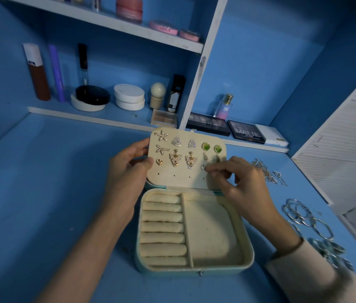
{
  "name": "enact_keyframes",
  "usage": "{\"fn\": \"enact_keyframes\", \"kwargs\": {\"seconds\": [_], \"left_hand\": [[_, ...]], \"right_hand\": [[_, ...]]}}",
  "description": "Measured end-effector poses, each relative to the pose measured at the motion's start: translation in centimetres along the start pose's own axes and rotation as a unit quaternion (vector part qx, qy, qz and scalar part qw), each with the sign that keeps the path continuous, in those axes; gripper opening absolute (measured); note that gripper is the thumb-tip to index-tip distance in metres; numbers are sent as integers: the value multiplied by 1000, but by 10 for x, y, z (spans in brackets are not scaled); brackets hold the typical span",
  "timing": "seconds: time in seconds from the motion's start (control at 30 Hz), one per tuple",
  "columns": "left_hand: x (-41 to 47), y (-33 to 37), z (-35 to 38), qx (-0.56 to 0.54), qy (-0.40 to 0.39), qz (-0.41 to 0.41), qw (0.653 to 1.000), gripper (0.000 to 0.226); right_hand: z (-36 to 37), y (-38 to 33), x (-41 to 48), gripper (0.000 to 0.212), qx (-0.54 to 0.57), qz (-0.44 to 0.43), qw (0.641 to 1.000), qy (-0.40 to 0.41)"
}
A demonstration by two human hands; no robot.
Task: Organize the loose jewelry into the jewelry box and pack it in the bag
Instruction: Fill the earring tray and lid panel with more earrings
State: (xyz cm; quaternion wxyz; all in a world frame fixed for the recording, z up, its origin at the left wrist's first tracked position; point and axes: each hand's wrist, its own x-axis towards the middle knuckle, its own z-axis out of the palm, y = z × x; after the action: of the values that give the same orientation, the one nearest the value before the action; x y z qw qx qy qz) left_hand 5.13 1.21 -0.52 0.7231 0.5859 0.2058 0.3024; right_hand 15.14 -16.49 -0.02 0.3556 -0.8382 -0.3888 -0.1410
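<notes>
The open jewelry box [247, 259] sat on the blue table [63, 193], near and centre, with its earring panel [179, 180] standing up along the far side. The left hand [127, 171] gripped the panel's left edge, thumb on the front just beside a gold heart earring [159, 162]. The right hand [244, 182] pinched a small silver earring [203, 167] against the panel's right part, below the green studs [206, 146]. In the box, the ring rolls [163, 226] filled the left half and an open compartment [209, 226] the right. On the table to the right lay loose silver chains [264, 170], farther off, and silver bangles [299, 213], nearer. Eyeshadow palettes [208, 126] lay on the shelf behind.
</notes>
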Motion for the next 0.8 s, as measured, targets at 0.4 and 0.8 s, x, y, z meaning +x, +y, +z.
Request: {"fn": "enact_keyframes", "kwargs": {"seconds": [0.4,0.8], "left_hand": [[-1,0,0,3,5,11,1000,47],[-36,19,10,120,114,174,971,32]], "right_hand": [[-4,5,10,51,133,192,972,17],[-11,7,14,26,286,160,943,59]]}}
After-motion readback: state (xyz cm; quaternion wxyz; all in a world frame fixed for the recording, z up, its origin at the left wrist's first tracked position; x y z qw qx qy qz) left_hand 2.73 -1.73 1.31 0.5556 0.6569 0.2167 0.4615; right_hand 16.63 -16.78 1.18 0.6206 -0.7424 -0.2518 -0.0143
